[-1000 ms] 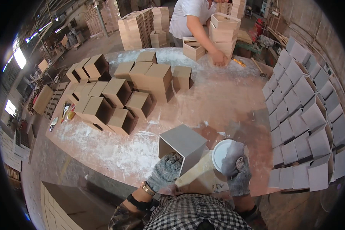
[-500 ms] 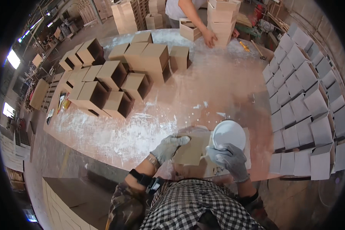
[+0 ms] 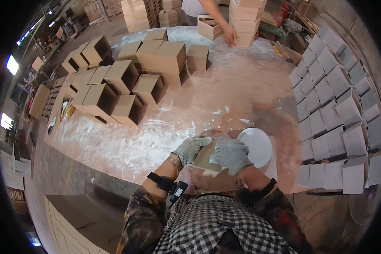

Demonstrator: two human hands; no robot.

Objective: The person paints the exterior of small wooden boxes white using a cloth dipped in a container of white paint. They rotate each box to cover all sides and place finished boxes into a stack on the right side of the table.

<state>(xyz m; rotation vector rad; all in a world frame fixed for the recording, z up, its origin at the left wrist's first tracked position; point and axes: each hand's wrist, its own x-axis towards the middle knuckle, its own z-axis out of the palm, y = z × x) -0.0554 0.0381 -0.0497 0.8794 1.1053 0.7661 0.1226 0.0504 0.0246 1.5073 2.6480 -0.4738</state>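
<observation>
In my gloved left hand [image 3: 190,149] is a small brown board [image 3: 205,154], its thumb along the top edge. My gloved right hand [image 3: 231,155] is closed over the board's right part, fingers pointing down at its surface. A pale bit shows under those fingertips, but I cannot make out what they hold. Just right of this hand stands a round white tub [image 3: 258,147]. Beneath the hands lies a stained flat sheet [image 3: 211,182] at the table's near edge.
Several open brown boxes [image 3: 123,76] cluster at the table's left. White boxes [image 3: 332,127] are stacked along the right. Across the white-smeared table [image 3: 237,93], a co-worker's hand [image 3: 230,36] touches stacked wooden boxes [image 3: 244,25]. A hammer [image 3: 285,51] lies at the far right.
My right hand has moved left from the tub's near edge onto the brown board. The left hand has shifted slightly up with the board, which now tilts differently.
</observation>
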